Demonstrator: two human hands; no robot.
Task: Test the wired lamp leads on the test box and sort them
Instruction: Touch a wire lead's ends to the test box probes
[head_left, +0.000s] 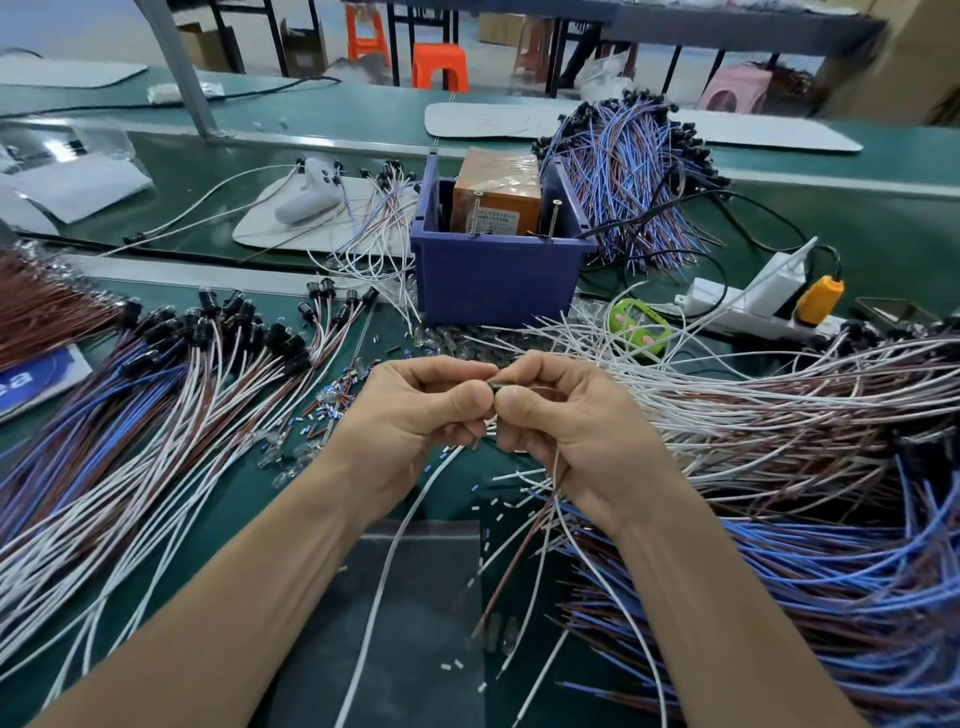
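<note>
Far left, the left pile (171, 395) of socketed leads fans across the bench (462, 493), black sockets pointing away from me, tails running to the near edge.

Now my hands, together at centre. The left hand (421, 410) pinches 1 lead (500, 387) by its black socket, thumb and forefinger curled on it. The right hand (566, 426) pinches the same socket from the other side, the 2 thumbs almost touching. So both hands are clamped on that 1 lead, held up off the bench.

The short socket lies roughly left to right between my fingertips; I can't tell which end is its mouth. Its wires (384, 571) drop from the hands and trail back toward me, so the lead's long axis runs near to far, bare ends nearest me.

The orange box (493, 205) sits in the blue bin (493, 280) straight beyond the hands, well apart, neither hand clearly nearer. My read: those tails point the wrong way, so they must swing forward to reach the box.

Right of the hands, the right pile (779, 415) sprawls. It looks untested, though that's a guess.
</note>
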